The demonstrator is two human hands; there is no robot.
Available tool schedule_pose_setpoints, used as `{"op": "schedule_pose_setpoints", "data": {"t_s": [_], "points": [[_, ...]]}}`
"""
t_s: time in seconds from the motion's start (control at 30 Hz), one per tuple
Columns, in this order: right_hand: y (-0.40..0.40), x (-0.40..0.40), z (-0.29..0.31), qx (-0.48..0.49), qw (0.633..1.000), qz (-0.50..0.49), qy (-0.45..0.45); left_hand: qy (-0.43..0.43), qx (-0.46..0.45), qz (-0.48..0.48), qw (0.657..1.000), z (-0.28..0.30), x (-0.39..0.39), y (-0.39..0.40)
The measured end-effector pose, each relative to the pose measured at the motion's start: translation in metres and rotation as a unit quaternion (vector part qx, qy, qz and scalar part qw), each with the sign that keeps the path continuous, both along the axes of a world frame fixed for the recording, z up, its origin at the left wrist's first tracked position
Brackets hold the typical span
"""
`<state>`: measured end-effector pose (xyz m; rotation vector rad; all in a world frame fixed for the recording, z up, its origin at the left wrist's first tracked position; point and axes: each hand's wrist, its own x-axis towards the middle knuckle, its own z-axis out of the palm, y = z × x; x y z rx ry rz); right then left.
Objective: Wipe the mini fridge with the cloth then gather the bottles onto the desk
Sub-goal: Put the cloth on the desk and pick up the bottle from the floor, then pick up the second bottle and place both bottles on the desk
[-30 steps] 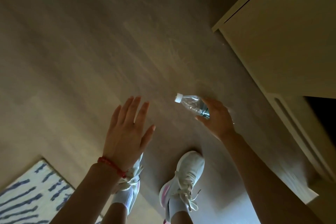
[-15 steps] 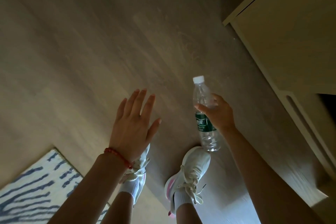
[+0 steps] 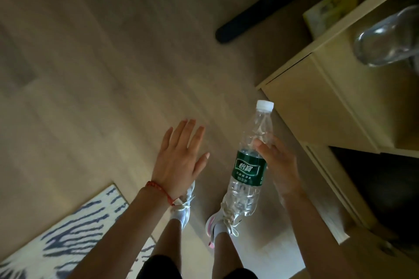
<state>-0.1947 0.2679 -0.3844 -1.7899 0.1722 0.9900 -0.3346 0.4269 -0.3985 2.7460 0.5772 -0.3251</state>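
Note:
My right hand [image 3: 277, 163] grips a clear plastic water bottle [image 3: 250, 165] with a white cap and green label, held upright above the floor. My left hand [image 3: 179, 156], a red bracelet at its wrist, hovers flat with fingers spread and holds nothing. The light wooden desk [image 3: 340, 88] fills the right side of the view. Another clear bottle [image 3: 385, 38] lies on its side on the desk top at the upper right. The mini fridge and the cloth are out of sight.
Dark chair base legs [image 3: 247, 20] stand on the wood floor beside the desk. A yellow box [image 3: 328, 9] sits beyond the desk edge. A blue-and-white striped rug [image 3: 63, 235] lies at the lower left. My feet in white sneakers [image 3: 224, 217] stand below the hands.
My right hand has lifted the bottle off the floor and turned it upright. The view has risen, bringing the desk top, the second bottle and the chair base into sight.

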Motion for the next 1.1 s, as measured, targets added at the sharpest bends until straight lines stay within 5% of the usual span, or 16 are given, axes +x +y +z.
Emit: {"op": "schedule_pose_setpoints", "data": {"t_s": [0.4,0.7,0.93,1.1], "points": [[-0.010,-0.016,0.196,0.047,0.998,-0.023,-0.040,-0.042,0.046,-0.045,0.997,0.202,0.007,0.007],[-0.041,-0.009,0.300,0.045,0.994,-0.040,-0.086,-0.085,0.043,-0.057,0.994,0.292,0.012,-0.010],[-0.056,-0.028,0.337,0.022,0.975,-0.183,-0.121,-0.092,0.009,-0.158,0.983,0.316,0.032,0.010],[-0.060,-0.073,0.345,0.026,0.928,-0.353,-0.118,-0.119,-0.030,-0.268,0.955,0.331,0.066,0.022]]}}
